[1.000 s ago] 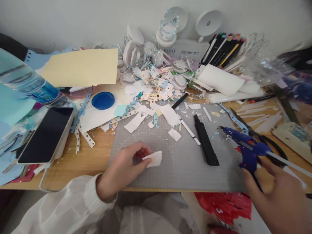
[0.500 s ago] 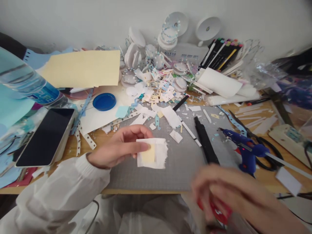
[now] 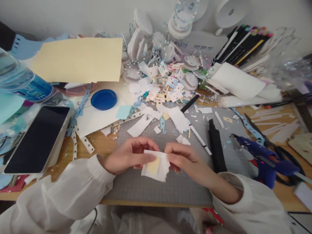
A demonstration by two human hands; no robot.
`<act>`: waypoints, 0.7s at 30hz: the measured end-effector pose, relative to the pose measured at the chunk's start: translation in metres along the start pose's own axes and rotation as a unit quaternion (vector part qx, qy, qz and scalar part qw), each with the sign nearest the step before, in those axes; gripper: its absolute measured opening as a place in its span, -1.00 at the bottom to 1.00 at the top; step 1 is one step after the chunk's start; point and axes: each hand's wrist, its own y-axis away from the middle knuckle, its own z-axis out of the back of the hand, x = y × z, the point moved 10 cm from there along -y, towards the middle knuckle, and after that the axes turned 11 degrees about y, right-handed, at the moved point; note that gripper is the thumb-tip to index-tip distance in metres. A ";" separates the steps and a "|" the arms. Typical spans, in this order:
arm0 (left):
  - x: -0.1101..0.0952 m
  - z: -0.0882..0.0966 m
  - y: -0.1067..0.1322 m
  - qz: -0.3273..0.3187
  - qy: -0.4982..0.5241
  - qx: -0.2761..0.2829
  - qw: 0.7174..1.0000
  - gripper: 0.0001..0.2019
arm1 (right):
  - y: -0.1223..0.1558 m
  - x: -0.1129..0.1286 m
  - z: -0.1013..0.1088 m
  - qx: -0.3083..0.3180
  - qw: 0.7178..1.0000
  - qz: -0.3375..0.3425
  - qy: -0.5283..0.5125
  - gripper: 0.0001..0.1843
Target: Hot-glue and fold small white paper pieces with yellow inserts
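Both hands hold a small torn white paper piece (image 3: 158, 167) with a pale yellow patch in its middle, just above the grey cutting mat (image 3: 151, 188). My left hand (image 3: 128, 159) pinches its left edge with thumb and fingers. My right hand (image 3: 186, 159) pinches its right edge. A blue glue gun (image 3: 264, 159) lies at the right of the mat, away from both hands. A black utility knife (image 3: 215, 151) lies on the mat just right of my right hand.
A heap of paper scraps (image 3: 168, 91) covers the back of the wooden desk. A phone (image 3: 36, 139) and water bottle (image 3: 24, 84) sit at left, with a blue lid (image 3: 104, 99) and yellow sheet (image 3: 78, 60). Markers (image 3: 243, 42), white rolls (image 3: 236, 84) and scissors (image 3: 280, 152) are at right.
My right hand left the glue gun, swung left and took the paper's right edge. My left hand lifted the paper and turned it face up. The camera tilted slightly.
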 end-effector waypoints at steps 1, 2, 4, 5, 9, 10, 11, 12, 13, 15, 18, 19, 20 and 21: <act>0.000 0.000 0.000 -0.001 -0.002 0.000 1.000 -0.79 | 0.000 0.003 0.002 -0.010 1.000 0.008 0.008 -0.68; 0.000 0.000 0.000 -0.003 -0.004 -0.001 1.000 -0.76 | 0.001 0.006 0.005 -0.019 1.000 0.014 0.014 -0.69; -0.001 0.001 0.000 -0.011 -0.017 -0.006 1.000 -0.72 | 0.001 0.008 0.009 -0.033 0.999 0.022 0.020 -0.71; -0.002 0.001 0.000 -0.015 -0.026 -0.011 0.999 -0.72 | 0.001 0.009 0.009 -0.035 0.999 0.026 0.019 -0.71; -0.006 0.005 0.001 -0.036 -0.061 -0.038 0.997 -0.75 | 0.002 0.004 0.005 -0.017 0.999 0.034 -0.037 -0.71; -0.007 0.006 0.002 -0.043 -0.063 -0.042 0.996 -0.76 | 0.002 0.001 0.003 -0.009 0.997 0.030 -0.066 -0.71; -0.008 0.006 0.002 -0.049 -0.063 -0.045 0.996 -0.76 | 0.001 -0.002 0.001 -0.003 0.995 0.024 -0.094 -0.71; -0.009 0.006 0.003 -0.055 -0.063 -0.046 0.995 -0.76 | 0.001 -0.006 0.000 0.002 0.993 0.017 -0.118 -0.70; -0.010 0.006 0.003 -0.060 -0.062 -0.047 0.995 -0.76 | 0.001 -0.009 -0.001 0.003 0.991 0.011 -0.135 -0.70; -0.011 0.006 0.004 -0.066 -0.065 -0.045 0.995 -0.75 | -0.001 -0.014 -0.003 0.002 0.989 0.005 -0.147 -0.73; -0.013 0.005 0.004 -0.071 -0.072 -0.046 0.994 -0.74 | -0.001 -0.014 -0.007 0.012 0.987 0.015 -0.158 -0.81; -0.013 0.005 0.004 -0.072 -0.076 -0.048 0.993 -0.74 | -0.001 -0.013 -0.010 0.018 0.987 0.020 -0.161 -0.83; -0.014 0.005 0.004 -0.075 -0.080 -0.048 0.993 -0.74 | -0.001 -0.012 -0.011 0.023 0.986 0.023 -0.162 -0.84; -0.016 0.005 0.004 -0.078 -0.083 -0.047 0.992 -0.74 | -0.001 -0.012 -0.013 0.026 0.986 0.025 -0.161 -0.84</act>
